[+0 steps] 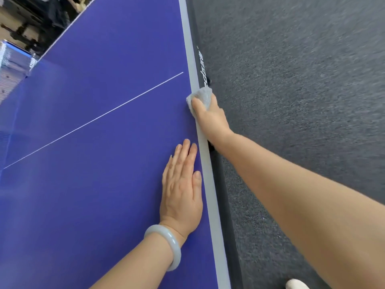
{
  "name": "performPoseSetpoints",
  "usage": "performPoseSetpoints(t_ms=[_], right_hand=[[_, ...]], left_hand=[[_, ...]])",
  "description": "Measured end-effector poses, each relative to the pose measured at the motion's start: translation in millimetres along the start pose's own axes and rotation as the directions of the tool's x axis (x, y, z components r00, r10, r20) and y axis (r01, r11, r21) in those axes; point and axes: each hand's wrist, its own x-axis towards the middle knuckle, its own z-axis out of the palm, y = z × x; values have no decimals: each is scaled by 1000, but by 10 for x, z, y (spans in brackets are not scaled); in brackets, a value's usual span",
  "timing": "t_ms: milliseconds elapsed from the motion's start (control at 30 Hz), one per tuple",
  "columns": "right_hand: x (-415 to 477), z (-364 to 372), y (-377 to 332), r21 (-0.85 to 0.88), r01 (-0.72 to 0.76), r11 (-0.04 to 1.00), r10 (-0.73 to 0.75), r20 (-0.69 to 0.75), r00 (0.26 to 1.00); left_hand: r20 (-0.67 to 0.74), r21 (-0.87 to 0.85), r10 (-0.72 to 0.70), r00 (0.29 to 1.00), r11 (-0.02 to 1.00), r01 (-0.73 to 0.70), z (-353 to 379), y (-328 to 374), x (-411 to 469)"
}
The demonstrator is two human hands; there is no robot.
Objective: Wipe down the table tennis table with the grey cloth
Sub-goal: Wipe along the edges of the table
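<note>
The grey cloth, pale, nubbly and bunched into a wad, sits on the grey edge band of the blue bench, gripped by the right hand, thumb on top. The left hand lies flat nearby, fingers straight.

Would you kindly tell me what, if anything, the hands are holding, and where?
The right hand grips the grey cloth by its near end, thumb on top, at the table edge. The left hand holds nothing, resting flat on the table.

Left hand flat, right hand clenched, outstretched
</note>
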Motion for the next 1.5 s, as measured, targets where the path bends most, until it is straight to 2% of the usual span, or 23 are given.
performPoseSetpoints(t_ms=[133,200,333,433,533,667,800,933,1067,1167,1367,1500], right_hand=[[-801,-31,479,28,35,999,-36,37,999],[-908,-56,561,28,30,999,-32,68,997],[-199,-54,140,-68,-31,997,35,56,998],[423,-61,-345,-10,-59,998,59,22,998],[483,-55,-392,-13,-59,998,59,36,998],[-122,-70,119,-23,-34,999,35,47,998],[-1423,-116,861,45,-3,999,-4,159,987],[-2211,-146,1171,30,-78,996,70,210,975],[-1851,-28,944,-51,-100,994,104,87,991],[-1345,18,658,-2,-145,989,145,-35,989],[-1270,6,609,-18,-87,996,87,-16,996],[-1387,-10,495,-60,-88,994,88,-5,996]], left_hand=[[-12,8,-6,1000,1000,6,12,-4,7],[-9,9,-7,1000,1000,7,10,0,9],[12,26,-9,1000,1000,9,-16,17,19],[33,21,-9,999,1000,8,-30,14,2],[24,15,-11,1000,1000,11,-29,5,8],[5,7,-3,1000,1000,3,-15,-9,10],[-11,-25,-8,1000,1000,8,-7,-21,8],[-17,-33,1,1000,999,-2,-7,-22,8],[-39,-56,-13,999,998,11,-15,7,5],[-71,-90,-42,997,995,35,-17,49,-17],[-79,3,-163,983,987,164,27,252,-329],[-5,52,-116,993,992,116,-14,389,-1295]])
